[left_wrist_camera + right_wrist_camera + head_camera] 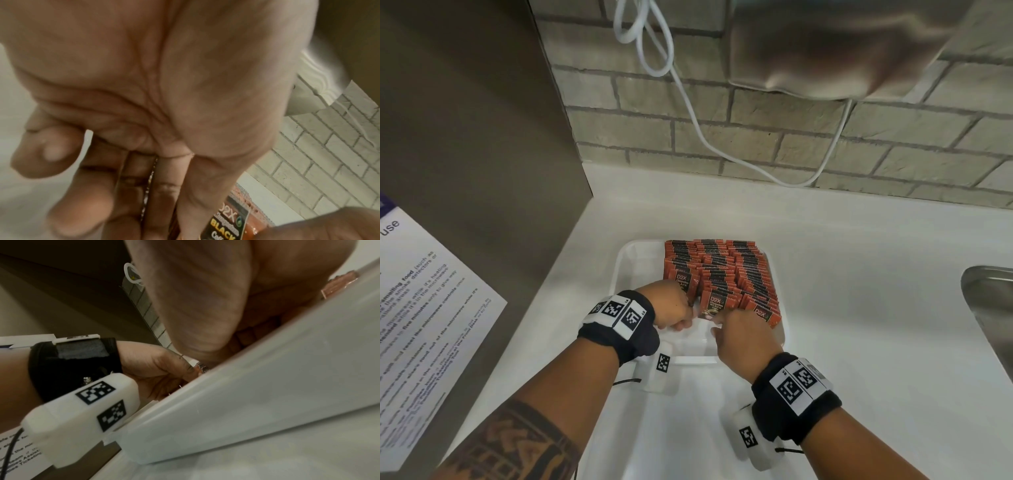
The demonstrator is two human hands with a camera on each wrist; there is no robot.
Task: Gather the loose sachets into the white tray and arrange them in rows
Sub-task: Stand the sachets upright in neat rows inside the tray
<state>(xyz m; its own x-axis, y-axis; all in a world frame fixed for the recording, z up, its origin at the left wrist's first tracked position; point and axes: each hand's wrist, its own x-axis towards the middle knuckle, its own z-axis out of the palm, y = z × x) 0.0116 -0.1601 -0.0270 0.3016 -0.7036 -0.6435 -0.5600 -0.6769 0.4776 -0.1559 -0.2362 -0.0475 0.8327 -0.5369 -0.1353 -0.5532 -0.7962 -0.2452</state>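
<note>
A white tray (624,263) sits on the counter with red-and-black sachets (722,267) standing in three close rows. My left hand (681,320) is at the near end of the left row, its fingers curled. In the left wrist view a thin sachet edge (149,183) is pinched between those fingers. My right hand (717,323) pinches the front sachet (713,305) of the middle row at its lower edge; its label (228,224) shows beside the right hand (339,225). The right wrist view looks over the tray wall (246,394) at my left hand (160,369); my right fingers are hidden there.
A steel sink (993,308) lies at the right edge of the white counter (859,274). A grey panel with a printed notice (431,308) stands on the left. A white cable (688,113) hangs down the brick wall, below a metal dispenser (842,44).
</note>
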